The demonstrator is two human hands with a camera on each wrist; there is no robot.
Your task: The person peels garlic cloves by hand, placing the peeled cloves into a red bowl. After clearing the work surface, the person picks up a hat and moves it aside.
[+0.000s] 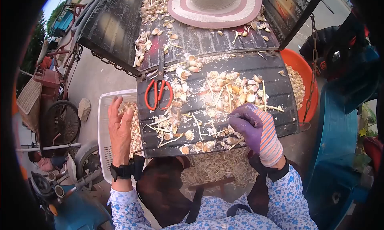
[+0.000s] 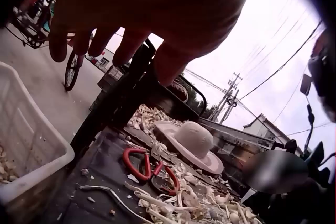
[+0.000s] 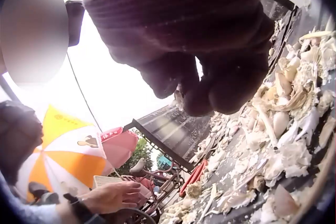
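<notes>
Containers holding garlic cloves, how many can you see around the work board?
2. A white crate sits left of the board, under the bare left hand; an orange tub sits at the right edge. Others may be hidden beneath the board.

Scissors [image 1: 159, 93] lie on the tailgate [image 1: 276, 82], hat [image 1: 215, 6] behind, crate [image 1: 105, 118] left.

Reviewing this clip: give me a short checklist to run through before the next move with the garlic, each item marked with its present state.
1. Left hand free: ok, open above the white crate.
2. Right hand on the garlic: ok, gloved fingers curled at the pile; whether it holds a clove, cannot tell.
3. Scissors within reach: ok, lying on the board, untouched.
4. Crate has room: ok, partly filled.
5. Orange tub reachable: cannot tell.
</notes>
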